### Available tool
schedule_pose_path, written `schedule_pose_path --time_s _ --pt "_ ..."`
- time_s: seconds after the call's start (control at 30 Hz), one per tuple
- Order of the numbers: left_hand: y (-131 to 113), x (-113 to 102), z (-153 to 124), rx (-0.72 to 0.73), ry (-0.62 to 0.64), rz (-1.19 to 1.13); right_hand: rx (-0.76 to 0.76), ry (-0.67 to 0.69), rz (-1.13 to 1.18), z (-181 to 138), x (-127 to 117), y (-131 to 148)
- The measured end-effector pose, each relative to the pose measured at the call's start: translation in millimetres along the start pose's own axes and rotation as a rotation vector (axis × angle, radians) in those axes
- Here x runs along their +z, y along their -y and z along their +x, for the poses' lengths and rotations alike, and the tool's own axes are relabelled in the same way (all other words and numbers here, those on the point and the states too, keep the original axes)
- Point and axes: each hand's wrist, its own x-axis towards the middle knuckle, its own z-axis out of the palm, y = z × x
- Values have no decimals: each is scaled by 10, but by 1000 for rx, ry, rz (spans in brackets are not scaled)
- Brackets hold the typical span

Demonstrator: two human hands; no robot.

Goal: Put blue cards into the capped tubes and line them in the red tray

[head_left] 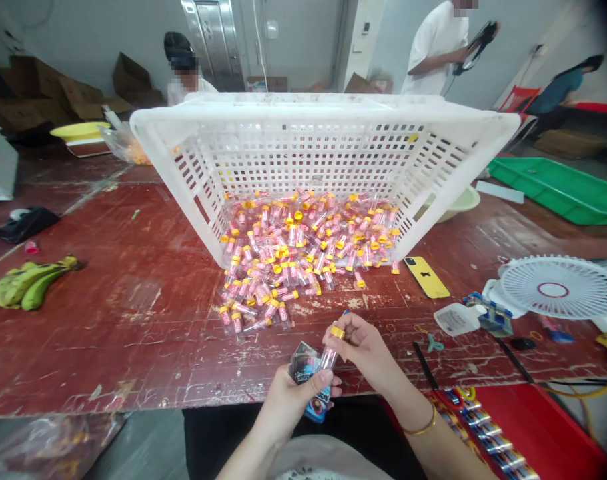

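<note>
My left hand (289, 398) grips a small printed packet (308, 373) with blue and dark artwork, held just above the table's near edge. My right hand (364, 347) pinches a clear tube with a yellow cap (332, 345), its lower end pushed into the packet's mouth. Just beyond my hands lies a heap of similar tubes (293, 257) with pink contents and yellow caps, spilling out of a white plastic crate (323, 133) tipped on its side.
The red worn table (133, 313) holds bananas (26, 283) at left, a yellow phone (426, 277), a white fan (558, 288), and a green tray (558, 190). A red bin (543, 427) of filled packets sits at lower right. Two people are beyond the crate.
</note>
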Motion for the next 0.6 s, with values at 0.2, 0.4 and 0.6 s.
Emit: schedule_pose_path --time_s 0.2,0.4,0.6 --pt "14 104 72 -162 17 -181 29 -16 25 -129 -26 -83" --pt "-35 213 198 -159 26 -258 34 171 -120 -367 2 -64" --pt "-135 334 190 -130 55 -205 -140 77 -372 -433 -12 -14"
